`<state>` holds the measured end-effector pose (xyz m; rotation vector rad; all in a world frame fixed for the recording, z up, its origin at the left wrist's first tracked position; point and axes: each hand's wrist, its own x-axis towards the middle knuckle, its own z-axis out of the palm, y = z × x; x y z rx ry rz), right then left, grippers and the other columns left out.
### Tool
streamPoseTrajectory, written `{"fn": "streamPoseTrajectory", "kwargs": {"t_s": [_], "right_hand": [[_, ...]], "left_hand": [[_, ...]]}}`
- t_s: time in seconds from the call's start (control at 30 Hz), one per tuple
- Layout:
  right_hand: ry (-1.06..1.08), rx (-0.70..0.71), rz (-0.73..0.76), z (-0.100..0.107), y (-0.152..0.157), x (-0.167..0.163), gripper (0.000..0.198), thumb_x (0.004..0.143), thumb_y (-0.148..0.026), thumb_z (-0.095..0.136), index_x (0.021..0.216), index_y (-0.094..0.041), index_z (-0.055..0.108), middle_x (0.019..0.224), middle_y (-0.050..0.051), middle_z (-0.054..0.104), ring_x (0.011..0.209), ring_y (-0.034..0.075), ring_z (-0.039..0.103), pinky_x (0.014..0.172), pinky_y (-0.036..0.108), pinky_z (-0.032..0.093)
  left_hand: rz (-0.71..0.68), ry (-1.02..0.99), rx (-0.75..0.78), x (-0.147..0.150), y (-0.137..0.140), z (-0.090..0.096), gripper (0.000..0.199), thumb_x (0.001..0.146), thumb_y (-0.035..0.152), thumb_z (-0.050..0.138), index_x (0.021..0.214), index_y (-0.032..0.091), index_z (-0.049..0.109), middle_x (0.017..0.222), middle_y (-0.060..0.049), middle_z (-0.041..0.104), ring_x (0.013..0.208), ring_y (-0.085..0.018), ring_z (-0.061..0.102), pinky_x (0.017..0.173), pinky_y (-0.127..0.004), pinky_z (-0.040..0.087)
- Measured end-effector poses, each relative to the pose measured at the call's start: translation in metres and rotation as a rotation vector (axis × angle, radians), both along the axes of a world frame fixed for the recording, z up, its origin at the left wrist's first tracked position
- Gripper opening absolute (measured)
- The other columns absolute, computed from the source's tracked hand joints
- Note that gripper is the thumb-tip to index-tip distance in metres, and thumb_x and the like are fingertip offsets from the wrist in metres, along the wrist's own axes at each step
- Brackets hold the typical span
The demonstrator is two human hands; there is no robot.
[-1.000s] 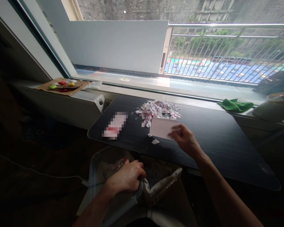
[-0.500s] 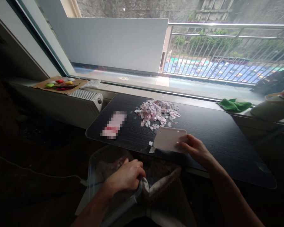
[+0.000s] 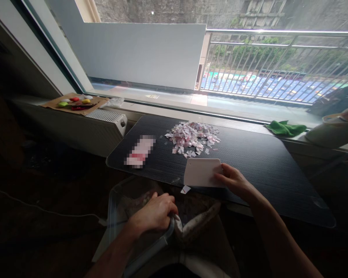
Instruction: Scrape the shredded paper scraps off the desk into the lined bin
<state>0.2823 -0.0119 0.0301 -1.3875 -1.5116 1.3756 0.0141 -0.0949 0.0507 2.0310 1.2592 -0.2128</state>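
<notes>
My right hand pinches the right end of a flat white plastic scraper, held near the table's front edge. Just off that edge, below the scraper's left corner, is a small white paper scrap. Behind the scraper lies a loose heap of small cut paper pieces, white and pinkish. My left hand is closed over the rim of a clear plastic bin and the side of an open cloth bag below the table; its fingertips are partly hidden. The bag's inside is dark.
A blurred-out pink and white strip lies on the left of the black table. A white radiator stands beyond, with colourful items on cardboard. A green cloth rests on the windowsill. A white cable crosses the floor.
My right hand has drawn the scraper a little left and toward me. One scrap has moved to the table's front edge; another beside it no longer shows. The left hand stays put.
</notes>
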Motion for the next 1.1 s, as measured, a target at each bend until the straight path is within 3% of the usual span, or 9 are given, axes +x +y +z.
{"fn": "streamPoseTrajectory", "kwargs": {"t_s": [0.3,0.47,0.53,0.7,0.9,1.0,1.1], "right_hand": [[-0.093,0.163,-0.076,-0.002,-0.014,0.004,0.018,0.067,-0.032,0.065,0.081,-0.020,0.063,0.073,-0.001,0.067,0.066,0.016,0.060,0.060,0.027,0.049],[0.050,0.202,-0.320,-0.008,-0.011,0.012,0.028,0.066,-0.033,0.063,0.090,-0.019,0.062,0.082,0.003,0.071,0.075,0.020,0.066,0.069,0.032,0.053],[0.009,0.257,-0.428,-0.013,-0.004,0.012,0.027,0.065,-0.033,0.062,0.088,-0.019,0.062,0.080,0.004,0.070,0.074,0.021,0.067,0.070,0.034,0.053],[-0.061,0.339,-0.515,-0.031,0.009,0.012,0.028,0.066,-0.039,0.058,0.086,-0.020,0.061,0.078,0.003,0.070,0.074,0.023,0.065,0.072,0.037,0.051],[-0.020,0.387,-0.516,-0.038,0.010,0.012,0.027,0.068,-0.038,0.058,0.088,-0.020,0.061,0.078,0.002,0.069,0.073,0.021,0.063,0.071,0.035,0.050],[0.030,0.391,-0.509,-0.037,0.010,0.011,0.026,0.068,-0.037,0.058,0.087,-0.020,0.061,0.079,0.002,0.069,0.074,0.021,0.063,0.072,0.035,0.050],[0.070,0.389,-0.520,-0.035,0.009,0.010,0.026,0.067,-0.038,0.059,0.085,-0.020,0.060,0.079,0.002,0.068,0.073,0.020,0.062,0.072,0.035,0.050]], "left_hand": [[-0.115,0.035,0.067,0.009,-0.009,-0.002,0.035,0.067,0.005,0.050,0.088,0.023,0.071,0.101,-0.004,0.063,0.103,-0.024,0.055,0.099,-0.054,0.030],[-0.356,0.003,0.113,0.034,-0.022,0.000,0.025,0.069,0.006,0.056,0.083,0.022,0.070,0.094,-0.004,0.061,0.101,-0.024,0.054,0.096,-0.052,0.032],[-0.473,-0.008,0.151,0.047,-0.026,-0.001,0.019,0.069,0.006,0.059,0.079,0.020,0.068,0.091,-0.004,0.061,0.097,-0.024,0.054,0.093,-0.051,0.034],[-0.686,-0.019,0.257,0.062,-0.032,-0.029,0.007,0.074,0.014,0.067,0.080,0.019,0.066,0.086,-0.004,0.059,0.091,-0.024,0.052,0.086,-0.046,0.038],[-0.641,-0.106,0.396,0.055,-0.040,-0.076,0.012,0.089,0.022,0.060,0.078,0.019,0.062,0.086,-0.003,0.058,0.092,-0.022,0.049,0.096,-0.052,0.028],[-0.648,-0.101,0.398,0.054,-0.043,-0.076,0.012,0.088,0.023,0.063,0.076,0.019,0.062,0.086,-0.002,0.058,0.096,-0.022,0.049,0.097,-0.051,0.027],[-0.669,-0.107,0.343,0.054,-0.044,-0.062,0.007,0.088,0.023,0.062,0.081,0.020,0.063,0.091,-0.003,0.059,0.101,-0.022,0.048,0.092,-0.045,0.032]]}}
